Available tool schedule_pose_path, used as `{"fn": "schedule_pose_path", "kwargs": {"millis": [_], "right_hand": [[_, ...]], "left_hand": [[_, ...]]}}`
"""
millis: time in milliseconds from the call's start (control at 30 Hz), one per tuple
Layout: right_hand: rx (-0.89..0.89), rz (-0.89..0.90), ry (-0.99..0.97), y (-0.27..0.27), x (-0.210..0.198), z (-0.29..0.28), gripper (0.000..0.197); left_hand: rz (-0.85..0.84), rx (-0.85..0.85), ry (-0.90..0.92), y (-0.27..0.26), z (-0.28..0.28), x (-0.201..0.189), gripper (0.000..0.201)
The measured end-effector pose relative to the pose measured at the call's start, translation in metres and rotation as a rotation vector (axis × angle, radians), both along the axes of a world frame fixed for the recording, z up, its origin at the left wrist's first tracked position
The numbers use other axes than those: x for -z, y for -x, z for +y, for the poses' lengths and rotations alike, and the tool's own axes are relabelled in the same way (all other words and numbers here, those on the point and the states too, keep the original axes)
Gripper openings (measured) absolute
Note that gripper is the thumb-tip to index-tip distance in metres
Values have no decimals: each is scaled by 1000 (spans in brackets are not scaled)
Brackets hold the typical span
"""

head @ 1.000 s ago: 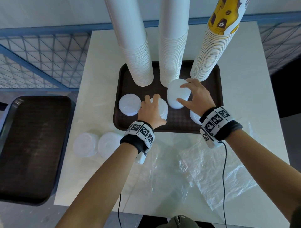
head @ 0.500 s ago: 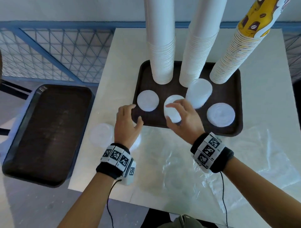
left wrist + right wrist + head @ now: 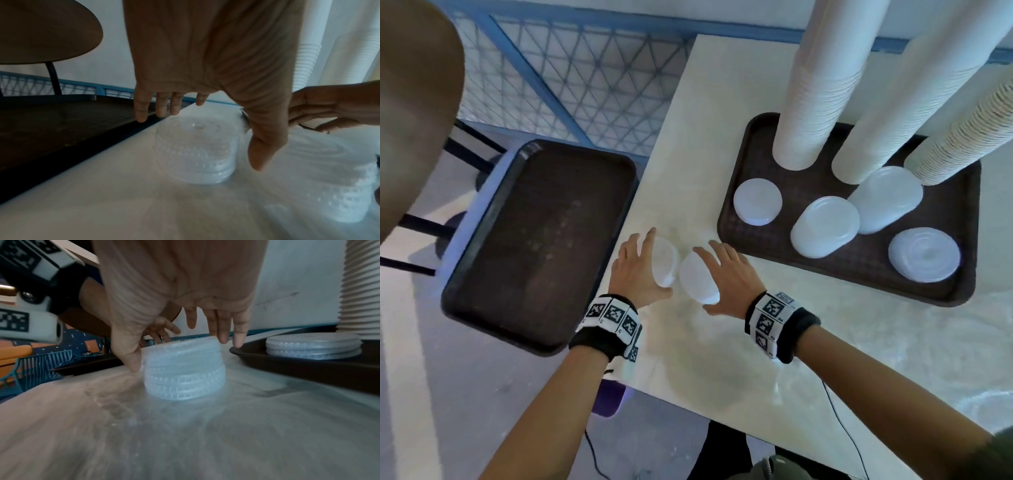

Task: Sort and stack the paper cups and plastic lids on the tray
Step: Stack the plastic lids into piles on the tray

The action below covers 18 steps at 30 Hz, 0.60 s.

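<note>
2 short lid stacks stand upright on the table, left of the tray (image 3: pixel 732 192). My left hand (image 3: pixel 637 270) spreads straight fingers over the left stack (image 3: pixel 666 265); my right hand (image 3: pixel 729 277), fingers apart, brackets the right stack (image 3: pixel 698 281), nearer the tray.

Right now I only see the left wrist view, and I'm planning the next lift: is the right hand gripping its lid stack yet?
Observer: Not yet. The right hand straddles the lid stack, thumb on one side and straight fingers at the far top edge.
Operator: What's already on the tray?
Observer: Four lid piles sit on the tray.
Operator: And the cups?
Observer: Three tall cup stacks stand along the tray's far side.
</note>
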State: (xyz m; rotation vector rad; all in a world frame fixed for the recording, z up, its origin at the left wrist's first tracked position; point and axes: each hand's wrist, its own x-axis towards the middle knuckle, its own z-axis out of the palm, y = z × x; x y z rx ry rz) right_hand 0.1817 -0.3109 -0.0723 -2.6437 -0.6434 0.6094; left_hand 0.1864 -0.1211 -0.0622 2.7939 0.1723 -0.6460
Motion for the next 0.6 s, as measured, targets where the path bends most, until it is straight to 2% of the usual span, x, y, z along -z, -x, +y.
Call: {"fn": "schedule_pose_path", "kwargs": {"millis": [100, 333, 600], "right_hand": [[-31, -8, 80, -5, 7, 9, 105], [-11, 12, 177, -7, 15, 19, 106], [31, 61, 230, -6, 17, 21, 103]], "left_hand": [[14, 26, 6, -6, 2, 9, 114], [21, 24, 27, -13, 0, 23, 99], [41, 59, 6, -18, 1, 26, 100]]}}
